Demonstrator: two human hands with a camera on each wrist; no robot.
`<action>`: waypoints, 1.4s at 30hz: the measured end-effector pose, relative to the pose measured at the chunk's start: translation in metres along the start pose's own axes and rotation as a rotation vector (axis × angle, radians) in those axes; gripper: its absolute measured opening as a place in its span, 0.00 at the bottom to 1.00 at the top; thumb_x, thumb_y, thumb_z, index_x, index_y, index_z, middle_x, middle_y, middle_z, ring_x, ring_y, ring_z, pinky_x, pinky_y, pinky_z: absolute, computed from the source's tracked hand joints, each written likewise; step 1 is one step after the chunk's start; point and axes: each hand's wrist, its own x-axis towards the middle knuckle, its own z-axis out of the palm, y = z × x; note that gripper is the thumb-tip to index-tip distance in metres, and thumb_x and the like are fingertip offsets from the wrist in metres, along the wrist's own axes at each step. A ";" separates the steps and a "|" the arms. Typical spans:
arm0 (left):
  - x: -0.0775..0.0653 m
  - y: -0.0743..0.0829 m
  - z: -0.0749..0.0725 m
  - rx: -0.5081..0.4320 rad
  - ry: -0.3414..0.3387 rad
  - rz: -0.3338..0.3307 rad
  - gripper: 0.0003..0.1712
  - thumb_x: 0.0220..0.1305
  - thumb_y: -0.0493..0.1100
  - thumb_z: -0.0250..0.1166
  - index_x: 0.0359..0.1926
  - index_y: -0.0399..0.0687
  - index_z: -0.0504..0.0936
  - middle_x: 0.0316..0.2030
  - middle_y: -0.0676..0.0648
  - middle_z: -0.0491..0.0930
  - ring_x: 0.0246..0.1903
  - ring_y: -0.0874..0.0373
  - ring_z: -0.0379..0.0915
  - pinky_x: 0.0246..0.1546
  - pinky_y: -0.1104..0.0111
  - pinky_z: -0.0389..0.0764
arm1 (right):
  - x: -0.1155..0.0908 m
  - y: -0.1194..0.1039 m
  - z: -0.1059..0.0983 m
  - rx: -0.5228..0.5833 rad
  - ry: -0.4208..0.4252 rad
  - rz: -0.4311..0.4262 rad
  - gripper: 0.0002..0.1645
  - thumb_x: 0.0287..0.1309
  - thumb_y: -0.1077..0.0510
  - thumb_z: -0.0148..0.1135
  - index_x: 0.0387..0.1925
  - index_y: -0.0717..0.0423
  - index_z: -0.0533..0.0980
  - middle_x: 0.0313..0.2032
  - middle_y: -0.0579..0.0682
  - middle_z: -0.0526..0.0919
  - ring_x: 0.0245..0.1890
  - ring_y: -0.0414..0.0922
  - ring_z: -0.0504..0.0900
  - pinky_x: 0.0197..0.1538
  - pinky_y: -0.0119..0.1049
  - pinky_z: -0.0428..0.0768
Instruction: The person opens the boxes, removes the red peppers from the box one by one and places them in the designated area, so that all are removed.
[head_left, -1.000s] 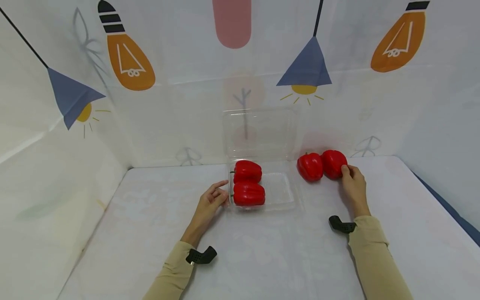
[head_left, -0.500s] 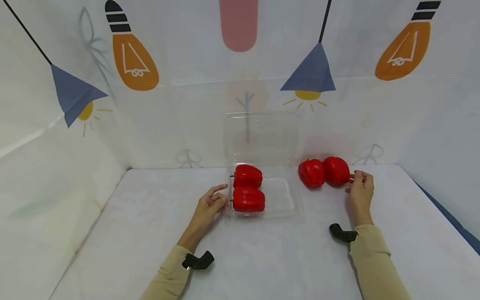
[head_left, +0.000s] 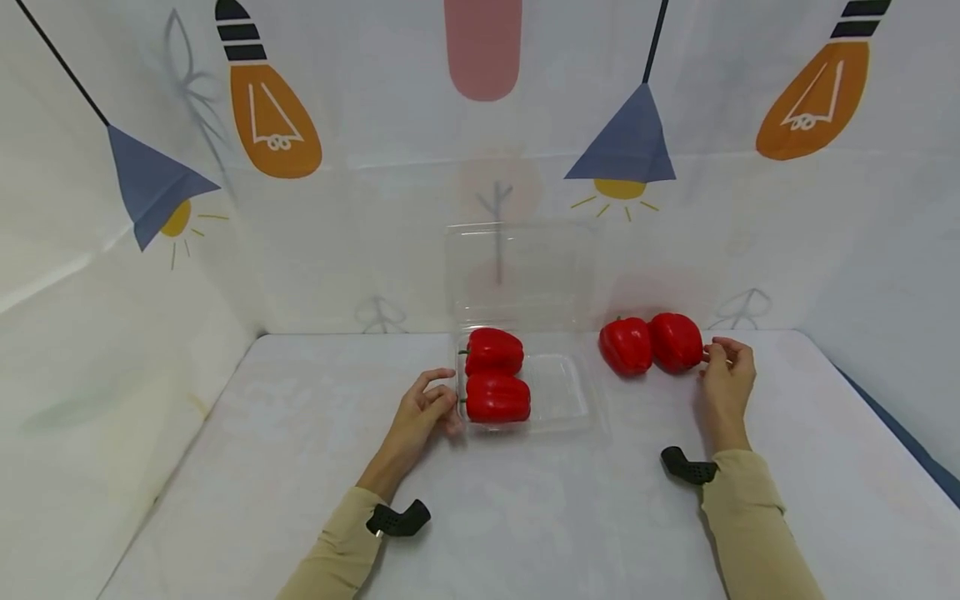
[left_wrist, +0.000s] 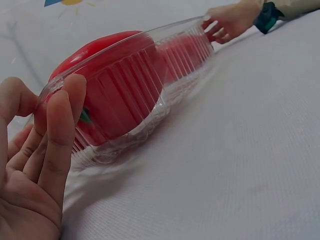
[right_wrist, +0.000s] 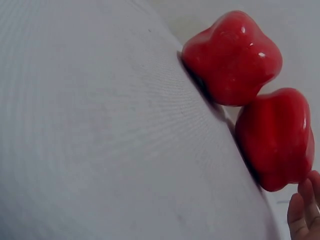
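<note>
A clear plastic clamshell container [head_left: 558,387] lies with its lid [head_left: 525,275] raised against the backdrop. Two red bell peppers, a rear one [head_left: 493,352] and a front one [head_left: 498,398], lie side by side in its left half, green stems pointing left. My left hand [head_left: 420,417] pinches the container's left rim, as the left wrist view shows. Right of the container, two more red bell peppers rest on the table, a left one [head_left: 626,347] and a right one [head_left: 677,342]. My right hand [head_left: 729,379] has its extended fingertips [right_wrist: 296,207] at the right pepper's side.
A white cloth covers the table [head_left: 540,517]. Behind it hangs a white backdrop [head_left: 360,233] printed with lamps and bulbs, close behind the raised lid and loose peppers. A dark wrist device [head_left: 397,518] sits on the left sleeve, another [head_left: 687,467] on the right.
My right hand has drawn back to the right from the right pepper, its fingers now straighter at the pepper's side. The left hand stays at the container's rim. The head view has shifted slightly.
</note>
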 end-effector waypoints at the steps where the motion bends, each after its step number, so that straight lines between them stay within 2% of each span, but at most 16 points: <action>1: 0.000 0.000 0.000 0.002 0.002 -0.005 0.23 0.67 0.36 0.55 0.62 0.42 0.62 0.29 0.55 0.77 0.20 0.63 0.76 0.27 0.72 0.81 | 0.000 0.000 0.001 -0.003 0.015 -0.029 0.08 0.69 0.55 0.45 0.45 0.42 0.68 0.35 0.35 0.70 0.34 0.32 0.73 0.32 0.19 0.72; 5: 0.000 0.002 0.000 0.003 0.001 -0.021 0.23 0.67 0.36 0.55 0.62 0.44 0.63 0.29 0.55 0.77 0.21 0.63 0.75 0.29 0.72 0.82 | -0.002 -0.003 0.003 -0.024 0.053 -0.113 0.08 0.68 0.55 0.46 0.45 0.43 0.70 0.35 0.34 0.71 0.35 0.31 0.72 0.37 0.20 0.70; 10: 0.001 0.001 -0.001 -0.013 -0.014 -0.015 0.23 0.67 0.36 0.55 0.62 0.44 0.64 0.29 0.54 0.77 0.22 0.63 0.75 0.29 0.72 0.82 | -0.002 -0.005 0.004 -0.058 0.076 -0.172 0.09 0.67 0.56 0.47 0.46 0.46 0.72 0.34 0.32 0.70 0.36 0.30 0.70 0.37 0.20 0.69; 14: 0.001 0.000 -0.002 -0.007 -0.012 -0.027 0.23 0.68 0.36 0.55 0.62 0.46 0.65 0.29 0.54 0.77 0.21 0.63 0.77 0.29 0.72 0.82 | -0.004 -0.008 0.004 -0.091 0.075 -0.211 0.11 0.68 0.56 0.47 0.48 0.46 0.72 0.36 0.30 0.69 0.37 0.29 0.69 0.38 0.19 0.69; 20: 0.000 0.002 -0.001 0.005 -0.009 -0.052 0.22 0.68 0.36 0.53 0.63 0.49 0.65 0.30 0.53 0.76 0.21 0.61 0.80 0.29 0.70 0.83 | -0.005 -0.016 0.005 -0.067 0.064 -0.264 0.11 0.67 0.57 0.48 0.48 0.47 0.73 0.37 0.30 0.71 0.38 0.28 0.71 0.41 0.21 0.69; 27: -0.001 0.003 0.000 0.002 -0.007 -0.062 0.22 0.69 0.36 0.53 0.63 0.49 0.65 0.29 0.53 0.76 0.22 0.60 0.81 0.30 0.70 0.83 | -0.012 -0.025 0.010 -0.089 -0.018 -0.305 0.12 0.67 0.55 0.48 0.49 0.48 0.73 0.39 0.30 0.71 0.40 0.30 0.71 0.39 0.21 0.69; 31: -0.001 0.003 -0.001 -0.013 -0.014 -0.064 0.23 0.69 0.37 0.53 0.63 0.49 0.64 0.30 0.53 0.77 0.22 0.60 0.81 0.29 0.71 0.83 | -0.016 -0.028 0.014 -0.086 -0.058 -0.353 0.13 0.67 0.56 0.48 0.49 0.54 0.73 0.38 0.31 0.72 0.38 0.31 0.71 0.37 0.21 0.69; 36: -0.001 0.002 -0.001 -0.027 -0.018 -0.065 0.23 0.69 0.38 0.54 0.63 0.47 0.64 0.30 0.54 0.77 0.22 0.61 0.81 0.29 0.71 0.83 | -0.022 -0.031 0.020 -0.086 -0.115 -0.373 0.15 0.67 0.57 0.49 0.51 0.60 0.71 0.38 0.31 0.72 0.39 0.30 0.71 0.40 0.21 0.68; 42: -0.002 0.002 -0.001 -0.027 -0.016 -0.049 0.23 0.68 0.37 0.54 0.63 0.46 0.64 0.30 0.53 0.76 0.22 0.62 0.81 0.28 0.72 0.82 | -0.034 -0.037 0.028 -0.153 -0.218 -0.437 0.16 0.66 0.58 0.51 0.51 0.60 0.72 0.39 0.35 0.75 0.39 0.28 0.72 0.43 0.19 0.68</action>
